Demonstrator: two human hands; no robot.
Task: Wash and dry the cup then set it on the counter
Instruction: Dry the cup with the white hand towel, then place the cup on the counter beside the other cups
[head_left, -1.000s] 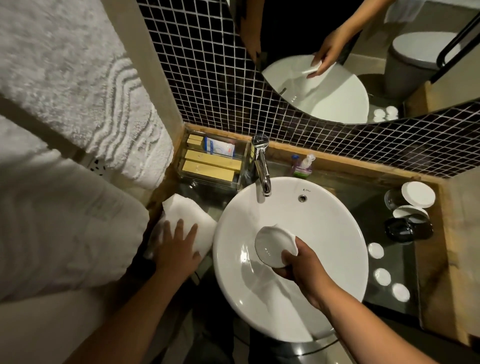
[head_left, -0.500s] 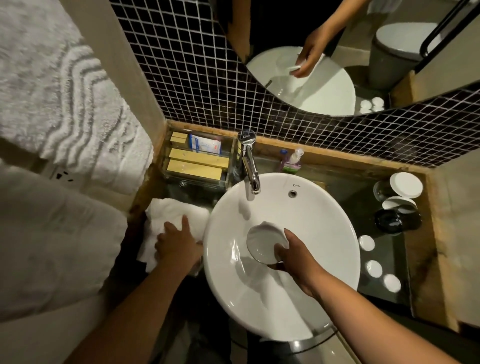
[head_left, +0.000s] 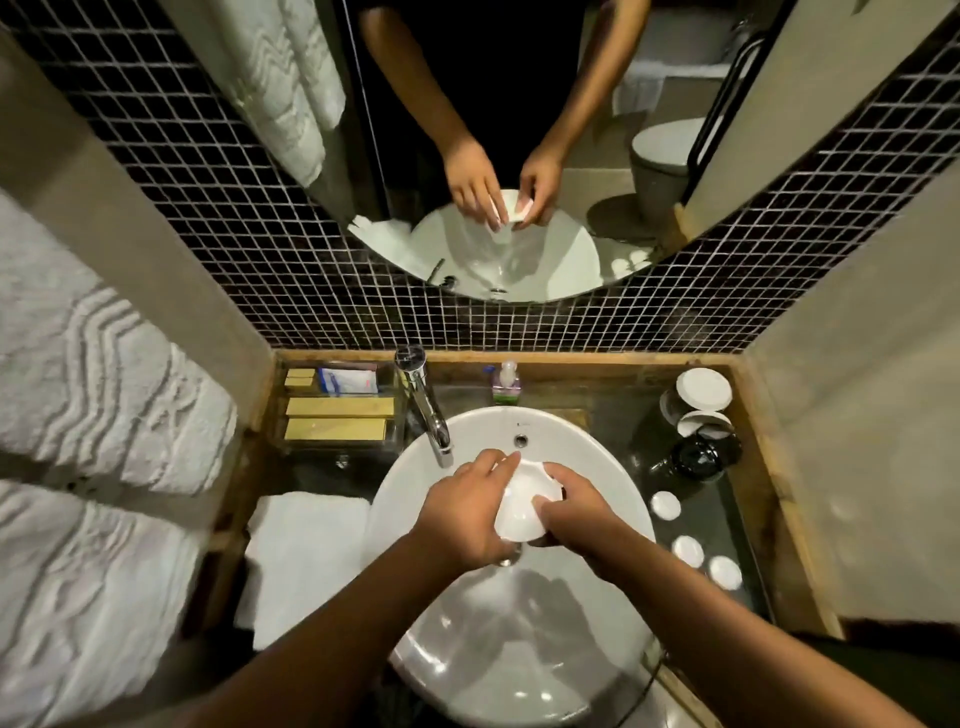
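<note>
Over the sink, cup — between both hands

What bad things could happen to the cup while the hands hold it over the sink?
The cup is held by the left hand and right hand over the hard white sink. If it slips, it might chip or crack. It also sits close under the tap, so lifting it carelessly could knock its rim. The towel lies off to the left, so drips may reach the counter.
</note>
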